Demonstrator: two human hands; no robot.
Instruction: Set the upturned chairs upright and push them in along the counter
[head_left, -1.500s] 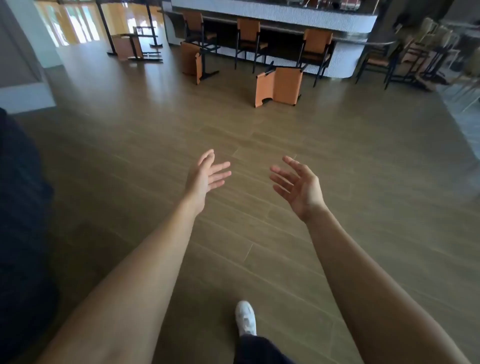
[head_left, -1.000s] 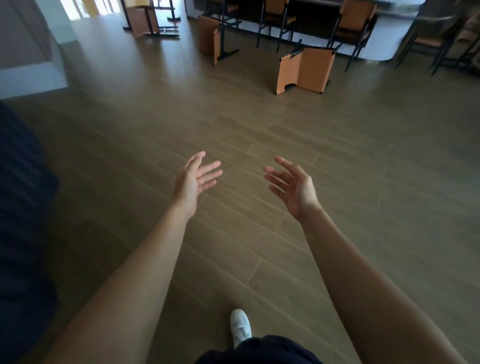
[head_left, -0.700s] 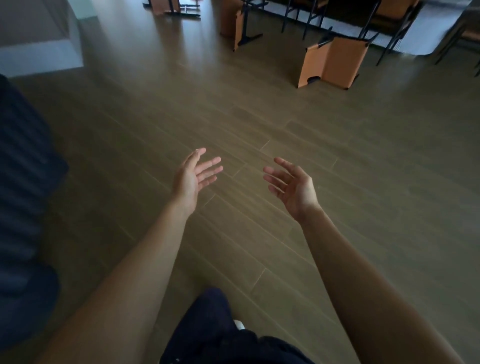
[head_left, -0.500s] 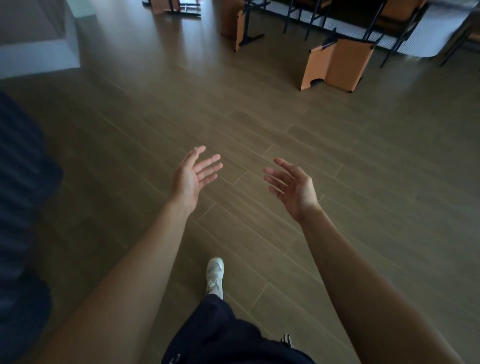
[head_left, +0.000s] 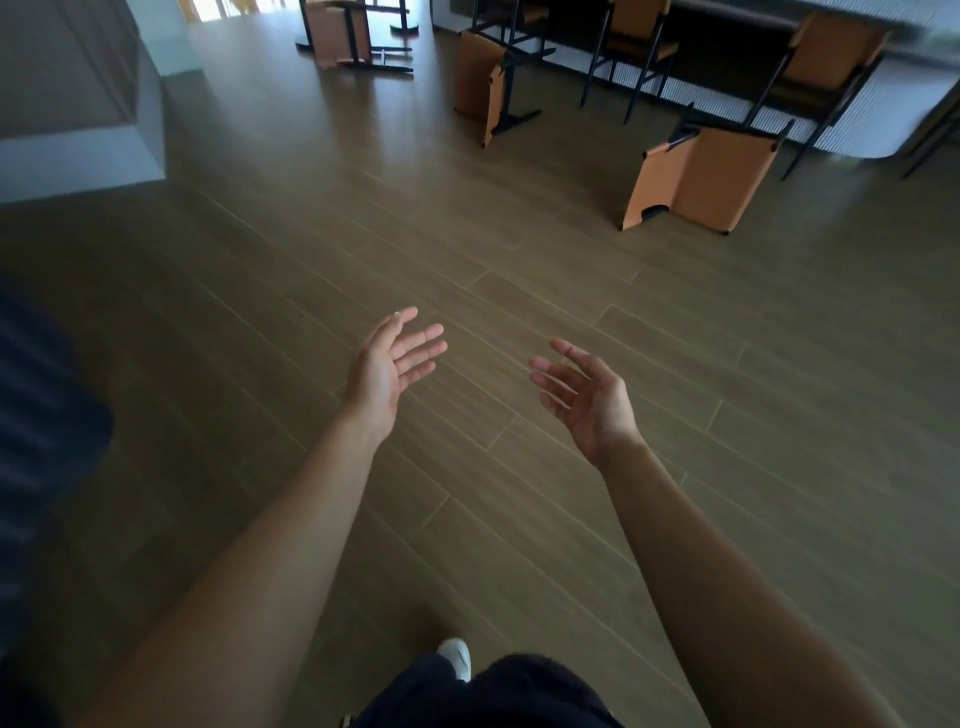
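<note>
Three orange chairs with black frames lie tipped over on the wood floor: the nearest upturned chair (head_left: 701, 179) at upper right, a second fallen chair (head_left: 480, 83) near top centre, a third overturned chair (head_left: 337, 31) at top left. Two upright chairs (head_left: 631, 36) (head_left: 826, 57) stand against the pale counter (head_left: 878, 119) along the top right. My left hand (head_left: 392, 366) and my right hand (head_left: 584, 395) are stretched out in front of me, palms facing each other, fingers relaxed, holding nothing. Both are well short of the nearest chair.
A grey wall corner with a pale base (head_left: 83, 156) juts in at upper left. Wood plank floor (head_left: 519, 260) stretches between me and the chairs. My white shoe (head_left: 457, 656) and dark trouser leg show at the bottom.
I have walked forward, so the fallen chairs and the counter now look nearer and larger. Both hands stay held out and empty in about the same pose.
</note>
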